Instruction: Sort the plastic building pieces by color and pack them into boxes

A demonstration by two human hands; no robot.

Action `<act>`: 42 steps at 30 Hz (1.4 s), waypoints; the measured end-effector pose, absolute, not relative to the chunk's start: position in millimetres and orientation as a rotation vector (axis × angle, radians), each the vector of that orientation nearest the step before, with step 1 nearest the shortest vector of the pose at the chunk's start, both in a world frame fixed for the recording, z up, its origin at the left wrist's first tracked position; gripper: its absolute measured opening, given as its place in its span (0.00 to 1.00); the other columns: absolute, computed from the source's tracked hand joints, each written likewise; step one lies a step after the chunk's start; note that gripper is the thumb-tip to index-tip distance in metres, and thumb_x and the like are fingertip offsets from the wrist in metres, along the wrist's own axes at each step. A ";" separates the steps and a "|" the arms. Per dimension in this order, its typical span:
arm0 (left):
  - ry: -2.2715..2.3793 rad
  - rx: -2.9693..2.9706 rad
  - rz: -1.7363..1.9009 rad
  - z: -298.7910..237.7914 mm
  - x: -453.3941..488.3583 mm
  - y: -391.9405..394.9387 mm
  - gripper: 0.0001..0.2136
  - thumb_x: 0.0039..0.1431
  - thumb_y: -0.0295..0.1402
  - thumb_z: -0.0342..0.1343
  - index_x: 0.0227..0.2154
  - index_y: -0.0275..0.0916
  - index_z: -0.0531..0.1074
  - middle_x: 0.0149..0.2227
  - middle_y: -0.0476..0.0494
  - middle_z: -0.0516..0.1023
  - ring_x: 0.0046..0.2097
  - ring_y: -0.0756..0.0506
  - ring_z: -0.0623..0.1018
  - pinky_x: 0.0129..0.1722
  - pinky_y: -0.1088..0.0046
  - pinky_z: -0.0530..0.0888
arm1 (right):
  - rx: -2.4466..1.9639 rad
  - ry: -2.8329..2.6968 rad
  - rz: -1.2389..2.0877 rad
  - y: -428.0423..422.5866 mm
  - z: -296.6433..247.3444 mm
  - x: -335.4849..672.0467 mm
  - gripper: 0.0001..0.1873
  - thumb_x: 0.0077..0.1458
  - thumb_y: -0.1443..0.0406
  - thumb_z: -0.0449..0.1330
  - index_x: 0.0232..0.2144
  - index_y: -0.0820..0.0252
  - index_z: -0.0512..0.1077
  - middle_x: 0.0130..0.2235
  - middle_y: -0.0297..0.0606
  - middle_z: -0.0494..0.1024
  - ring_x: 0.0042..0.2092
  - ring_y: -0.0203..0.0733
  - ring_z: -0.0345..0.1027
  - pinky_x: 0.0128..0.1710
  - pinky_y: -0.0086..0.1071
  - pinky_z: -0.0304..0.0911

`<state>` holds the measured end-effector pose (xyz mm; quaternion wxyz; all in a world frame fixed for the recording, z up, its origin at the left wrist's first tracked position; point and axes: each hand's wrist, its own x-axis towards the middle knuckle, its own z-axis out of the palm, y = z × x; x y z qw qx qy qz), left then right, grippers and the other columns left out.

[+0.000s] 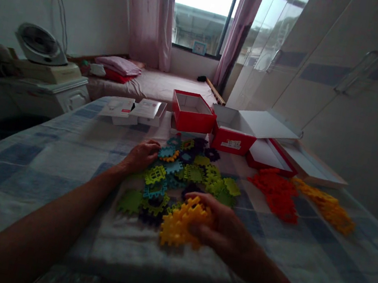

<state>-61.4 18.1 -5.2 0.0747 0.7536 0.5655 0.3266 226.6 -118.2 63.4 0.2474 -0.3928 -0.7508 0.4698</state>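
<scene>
My right hand (222, 225) is closed around a stack of yellow interlocking plastic tiles (179, 223) with toothed edges, held at the near side of a mixed pile. My left hand (142, 155) rests at the pile's left edge, fingers loosely bent and apart, beside a light-blue tile (166, 152); I see nothing gripped in it. In the pile lie green tiles (194, 174), blue tiles (156, 188) and dark purple tiles (212, 154), some with window-like openings. A small yellow piece (171, 157) lies close to my left fingertips.
Right of the pile lie red tiles (276, 193) and a row of yellow tiles (325, 206). Behind stand a red box (192, 118), another open red box (234, 139), a shallow lid (269, 155) and white boxes (149, 110). A checked cloth (65, 150) covers the table.
</scene>
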 end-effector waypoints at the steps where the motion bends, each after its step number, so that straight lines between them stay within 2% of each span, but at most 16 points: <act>1: 1.697 2.261 0.977 -4.9 -61.4 18.1 0.14 0.50 0.33 0.47 0.35 0.37 0.75 0.43 0.41 0.75 0.44 0.44 0.75 0.50 0.68 0.69 | -1.068 -2.143 1.237 -123.1 60.2 226.5 0.24 0.53 0.65 0.58 0.53 0.53 0.62 0.50 0.37 0.69 0.49 0.40 0.65 0.49 0.35 0.61; 4: 1.695 2.264 0.969 -4.2 -61.5 18.1 0.15 0.50 0.33 0.47 0.36 0.36 0.75 0.44 0.40 0.75 0.44 0.44 0.75 0.50 0.68 0.69 | -1.101 -2.328 1.038 -132.6 45.2 220.2 0.30 0.49 0.70 0.58 0.56 0.56 0.60 0.55 0.40 0.65 0.54 0.41 0.60 0.55 0.37 0.55; 10: 1.710 2.265 0.952 -4.9 -62.1 18.4 0.16 0.50 0.34 0.46 0.37 0.35 0.75 0.44 0.39 0.75 0.45 0.44 0.75 0.51 0.67 0.69 | -1.068 -2.421 0.924 -132.4 36.1 208.3 0.29 0.46 0.71 0.58 0.53 0.62 0.61 0.52 0.42 0.64 0.51 0.39 0.60 0.52 0.34 0.57; 15: 1.695 2.271 0.942 -4.2 -62.4 19.1 0.16 0.50 0.35 0.46 0.36 0.36 0.74 0.45 0.39 0.75 0.46 0.43 0.74 0.51 0.67 0.69 | -1.075 -2.396 0.766 -138.7 35.6 207.0 0.26 0.44 0.72 0.60 0.49 0.57 0.65 0.47 0.40 0.66 0.49 0.44 0.57 0.51 0.42 0.56; 20: 1.655 2.270 0.916 -9.1 -69.6 20.6 0.17 0.50 0.42 0.46 0.35 0.38 0.73 0.46 0.37 0.74 0.46 0.39 0.75 0.51 0.60 0.69 | -0.941 -2.140 0.955 -154.5 20.4 207.2 0.23 0.44 0.72 0.59 0.45 0.59 0.63 0.44 0.40 0.66 0.46 0.40 0.62 0.46 0.33 0.62; 23: 1.623 2.283 0.917 -17.6 -78.3 30.0 0.17 0.51 0.46 0.45 0.35 0.42 0.72 0.46 0.38 0.74 0.46 0.37 0.75 0.50 0.56 0.71 | -1.072 -1.820 1.185 -149.1 26.5 226.6 0.22 0.44 0.66 0.62 0.44 0.59 0.63 0.39 0.37 0.69 0.40 0.40 0.66 0.40 0.32 0.65; 25: 1.597 2.297 0.909 -22.0 -82.7 35.1 0.16 0.51 0.46 0.45 0.35 0.45 0.72 0.46 0.40 0.74 0.46 0.36 0.75 0.49 0.56 0.71 | -1.181 -1.558 1.179 -137.5 38.7 262.6 0.22 0.49 0.60 0.60 0.46 0.57 0.61 0.40 0.37 0.70 0.39 0.39 0.67 0.37 0.32 0.66; 29: 1.591 2.294 0.952 -24.9 -85.4 36.3 0.14 0.51 0.46 0.46 0.34 0.48 0.71 0.45 0.41 0.75 0.47 0.34 0.75 0.49 0.54 0.72 | -1.486 -1.254 0.367 -92.8 61.6 391.6 0.22 0.52 0.56 0.55 0.47 0.57 0.59 0.46 0.42 0.68 0.44 0.42 0.66 0.44 0.37 0.64; 32: 1.576 2.269 0.970 -25.3 -84.8 35.1 0.14 0.51 0.48 0.46 0.33 0.50 0.71 0.44 0.41 0.75 0.46 0.35 0.75 0.49 0.53 0.72 | -1.923 -1.130 -0.302 -49.5 67.6 493.5 0.22 0.52 0.62 0.49 0.49 0.63 0.57 0.49 0.50 0.66 0.49 0.45 0.62 0.48 0.38 0.61; 34: 1.563 2.251 0.968 -26.1 -85.0 35.3 0.13 0.51 0.48 0.46 0.32 0.50 0.72 0.44 0.42 0.75 0.46 0.35 0.76 0.48 0.52 0.72 | -2.034 -1.090 -0.397 -26.8 66.8 539.7 0.22 0.49 0.66 0.49 0.48 0.66 0.59 0.51 0.55 0.65 0.52 0.48 0.59 0.51 0.41 0.57; 37: 1.558 2.248 0.977 -26.5 -85.5 36.1 0.12 0.51 0.47 0.47 0.33 0.51 0.72 0.45 0.43 0.75 0.46 0.35 0.76 0.48 0.52 0.72 | -2.153 -1.060 -0.423 -5.0 57.6 570.7 0.22 0.49 0.68 0.48 0.48 0.68 0.61 0.51 0.59 0.65 0.53 0.53 0.58 0.49 0.46 0.56; 39: 1.577 2.249 0.979 -24.0 -84.1 34.2 0.13 0.51 0.46 0.48 0.34 0.50 0.73 0.45 0.43 0.76 0.45 0.36 0.76 0.48 0.53 0.72 | -2.228 -1.061 -0.398 4.8 46.9 574.7 0.22 0.50 0.67 0.50 0.48 0.68 0.63 0.50 0.61 0.65 0.51 0.56 0.60 0.46 0.48 0.58; 42: 1.604 2.270 0.950 -16.0 -77.5 25.9 0.15 0.51 0.46 0.48 0.35 0.45 0.73 0.45 0.42 0.75 0.46 0.37 0.75 0.49 0.57 0.72 | -2.280 -1.161 -0.296 15.9 30.2 573.7 0.19 0.51 0.59 0.52 0.42 0.64 0.69 0.44 0.58 0.71 0.47 0.56 0.65 0.42 0.47 0.60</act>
